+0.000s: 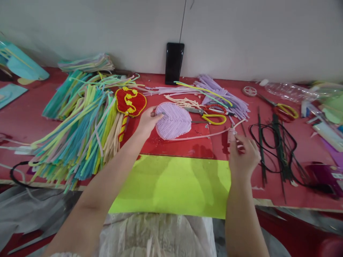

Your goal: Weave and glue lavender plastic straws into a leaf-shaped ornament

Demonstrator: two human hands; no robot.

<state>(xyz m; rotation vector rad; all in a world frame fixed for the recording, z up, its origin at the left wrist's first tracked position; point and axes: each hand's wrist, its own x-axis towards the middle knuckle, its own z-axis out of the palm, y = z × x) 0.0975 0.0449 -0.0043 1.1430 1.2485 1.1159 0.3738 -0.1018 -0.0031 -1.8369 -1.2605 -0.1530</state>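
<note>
A round lilac woven piece (173,120) made of pipe cleaners lies on a glossy red board (187,145). My left hand (147,124) rests on its left edge, fingers curled over the rim. A pale pink pipe cleaner (203,135) runs from the piece's lower edge to the right. My right hand (242,155) pinches the far end of that strand between thumb and fingers. A lime green sheet (174,185) lies in front of me, under both forearms.
A big heap of teal, yellow and cream pipe cleaners (80,132) lies left, with a red and yellow ornament (130,101). Yellow-handled scissors (213,117), lilac strands (222,94), a black phone (174,63) against the wall, black wires (278,150) and a plastic bottle (289,92) lie right.
</note>
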